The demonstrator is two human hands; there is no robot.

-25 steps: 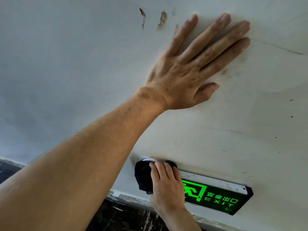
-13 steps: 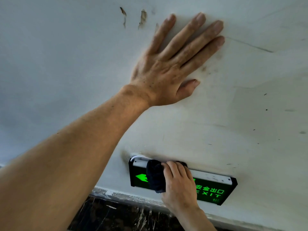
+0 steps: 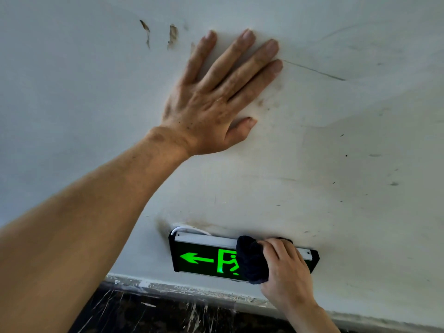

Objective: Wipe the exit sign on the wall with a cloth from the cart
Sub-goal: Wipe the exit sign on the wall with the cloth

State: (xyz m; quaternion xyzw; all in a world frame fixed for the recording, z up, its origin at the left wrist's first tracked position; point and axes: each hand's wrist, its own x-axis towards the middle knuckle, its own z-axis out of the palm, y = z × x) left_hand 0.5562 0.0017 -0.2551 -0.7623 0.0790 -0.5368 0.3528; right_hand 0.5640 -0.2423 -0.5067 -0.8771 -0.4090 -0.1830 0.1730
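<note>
Under your right hand [image 3: 286, 267], a dark cloth [image 3: 252, 259] was bunched in your curled fingers and pressed against the right half of the lit green exit sign [image 3: 204, 257]. Left of that hand, the arrow and running figure stayed uncovered. Above it, your left hand [image 3: 216, 99] lay flat, fingers spread, on the scuffed white wall [image 3: 360, 140], holding nothing.
</note>
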